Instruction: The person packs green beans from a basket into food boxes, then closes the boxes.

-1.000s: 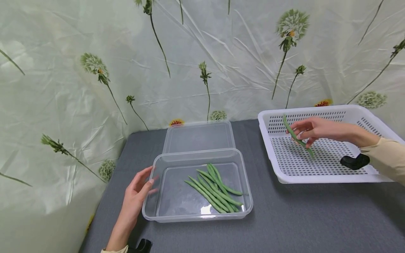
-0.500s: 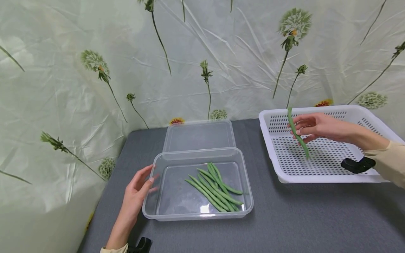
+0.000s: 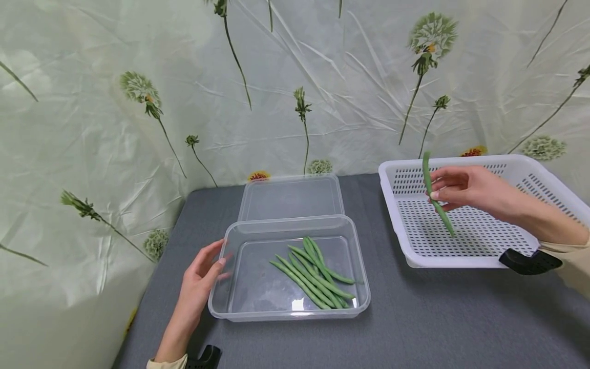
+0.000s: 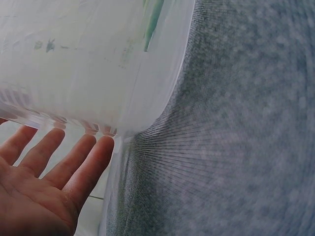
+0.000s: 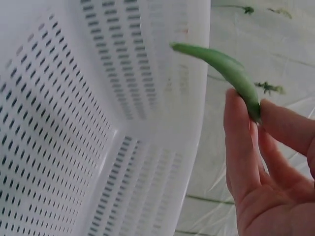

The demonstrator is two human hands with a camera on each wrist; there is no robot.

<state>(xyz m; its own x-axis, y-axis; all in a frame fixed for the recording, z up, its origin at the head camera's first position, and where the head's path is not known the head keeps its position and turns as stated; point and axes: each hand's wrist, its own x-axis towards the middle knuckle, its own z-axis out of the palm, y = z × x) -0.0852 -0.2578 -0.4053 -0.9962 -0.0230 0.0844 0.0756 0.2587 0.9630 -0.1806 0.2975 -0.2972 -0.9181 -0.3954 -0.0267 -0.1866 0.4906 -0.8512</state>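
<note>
One green bean (image 3: pixel 437 197) is pinched between the thumb and fingers of my right hand (image 3: pixel 479 190), over the left part of the white perforated basket (image 3: pixel 461 260). The right wrist view shows the same bean (image 5: pixel 229 71) at the fingertips, its thin end pointing toward the basket wall (image 5: pixel 162 88). My left hand (image 3: pixel 195 292) touches the left wall of a clear plastic container (image 3: pixel 249 316) with fairly straight fingers. Up close in the left wrist view, the fingertips (image 4: pixel 104 142) meet the container's side (image 4: pixel 98 73). Several green beans (image 3: pixel 313 282) lie in the container's right half.
A clear flat lid (image 3: pixel 290 197) lies behind the container. Grey cloth (image 3: pixel 295 343) covers the table, and a plastic sheet with printed flowers (image 3: pixel 258 77) hangs behind and at the left. Black wrist devices (image 3: pixel 530 261) sit on both wrists.
My right hand has lifted slightly and shifted a little right with the bean, which has turned more upright. The left hand stays at the container.
</note>
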